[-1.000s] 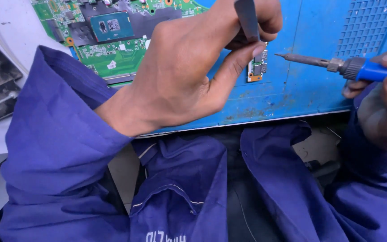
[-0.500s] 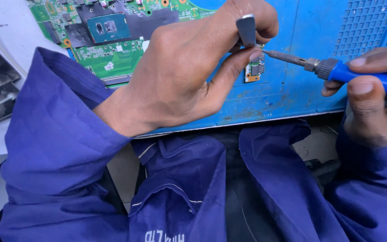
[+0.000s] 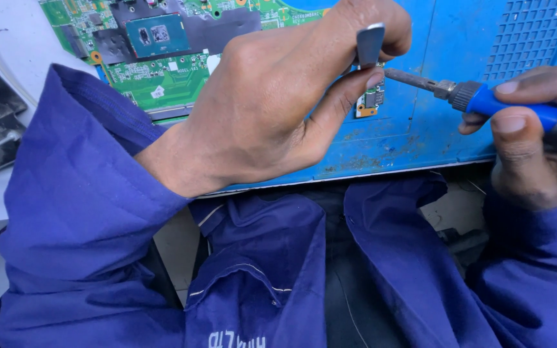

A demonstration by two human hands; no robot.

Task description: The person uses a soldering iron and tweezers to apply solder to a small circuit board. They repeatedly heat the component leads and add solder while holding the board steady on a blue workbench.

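While the left hand grips metal tweezers on a small board at upper centre, the right hand grips a soldering iron; soldering seems underway, needing a steady tip.

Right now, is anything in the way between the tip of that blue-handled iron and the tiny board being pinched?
Nothing visible does. The soldering iron in the right hand has its tip at the small circuit board, which the left hand steadies with tweezers.
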